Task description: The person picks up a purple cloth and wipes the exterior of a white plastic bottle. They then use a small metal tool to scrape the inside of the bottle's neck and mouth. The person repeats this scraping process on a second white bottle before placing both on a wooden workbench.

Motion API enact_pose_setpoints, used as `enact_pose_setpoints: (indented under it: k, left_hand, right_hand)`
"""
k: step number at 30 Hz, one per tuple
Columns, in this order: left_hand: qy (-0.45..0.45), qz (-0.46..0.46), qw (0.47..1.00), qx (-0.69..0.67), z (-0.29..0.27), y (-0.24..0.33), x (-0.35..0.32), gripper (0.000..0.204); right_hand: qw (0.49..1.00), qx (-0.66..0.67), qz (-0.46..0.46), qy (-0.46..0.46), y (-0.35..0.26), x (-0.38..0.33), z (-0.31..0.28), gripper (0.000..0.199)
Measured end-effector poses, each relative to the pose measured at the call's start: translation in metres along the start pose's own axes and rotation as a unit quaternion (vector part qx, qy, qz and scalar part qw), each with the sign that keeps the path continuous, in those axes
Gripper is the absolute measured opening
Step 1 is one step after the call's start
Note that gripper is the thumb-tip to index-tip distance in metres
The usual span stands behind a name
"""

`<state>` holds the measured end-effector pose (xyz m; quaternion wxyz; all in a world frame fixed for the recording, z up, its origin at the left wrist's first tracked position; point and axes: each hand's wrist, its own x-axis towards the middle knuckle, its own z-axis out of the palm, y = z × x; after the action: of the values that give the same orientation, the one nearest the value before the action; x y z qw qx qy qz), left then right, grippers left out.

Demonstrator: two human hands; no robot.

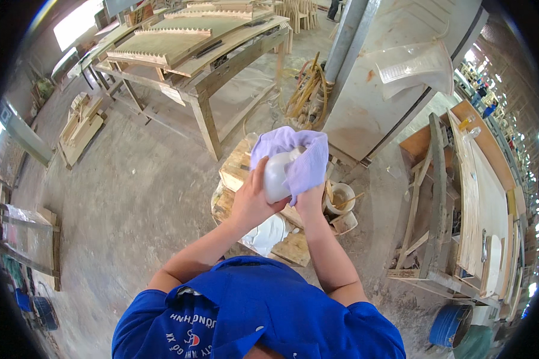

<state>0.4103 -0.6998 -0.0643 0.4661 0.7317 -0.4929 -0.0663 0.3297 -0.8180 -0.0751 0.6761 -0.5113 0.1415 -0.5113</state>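
Note:
A whitish, rounded plastic container [275, 179], perhaps a bottle, is held up in front of my chest. My left hand [253, 200] is wrapped round its left side and underside. In my right hand [310, 202] is a lavender cloth [308, 157], pressed against the container's right side and draped behind its top. The cloth covers most of the right fingers. Below both hands is a low wooden stand [293, 248] with a white sheet or bag [266, 236] on it.
A small bucket [342, 192] with sticks is right of the stand. Ahead stands a wooden workbench [206, 90] bearing scalloped wood pieces. A metal cabinet [377, 102] and coiled hoses [306, 96] are beyond. Another bench [470, 197] stands right, a blue drum [449, 326] near it.

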Motion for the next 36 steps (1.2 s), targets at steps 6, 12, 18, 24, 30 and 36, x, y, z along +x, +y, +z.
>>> enact_pose_setpoints:
  k: [6, 12, 18, 24, 30, 36]
  left_hand:
    - [0.024, 0.100, 0.985, 0.138, 0.007, -0.006, 0.003, 0.098]
    - [0.033, 0.084, 0.994, 0.061, 0.007, -0.001, -0.005, 0.095]
    - [-0.104, -0.022, 0.990, -0.095, -0.013, 0.012, -0.007, 0.099]
    - [-0.197, -0.022, 0.945, -0.259, -0.019, -0.002, -0.003, 0.101]
    - [-0.313, -0.089, 0.869, -0.373, -0.017, -0.015, 0.009, 0.098]
    - [-0.440, -0.181, 0.690, -0.546, -0.005, -0.046, 0.012, 0.100]
  right_hand:
    - [0.995, -0.003, -0.035, 0.098, 0.020, -0.012, -0.009, 0.019]
    - [0.996, -0.072, -0.045, 0.014, 0.016, -0.016, -0.028, 0.035]
    - [1.000, -0.024, -0.016, -0.007, -0.002, -0.017, -0.031, 0.052]
    - [0.994, 0.076, 0.083, 0.005, -0.026, -0.013, -0.015, 0.049]
    - [0.984, 0.150, 0.088, -0.025, -0.030, -0.009, -0.014, 0.041]
    - [0.982, 0.136, 0.127, -0.011, -0.018, -0.006, -0.023, 0.044]
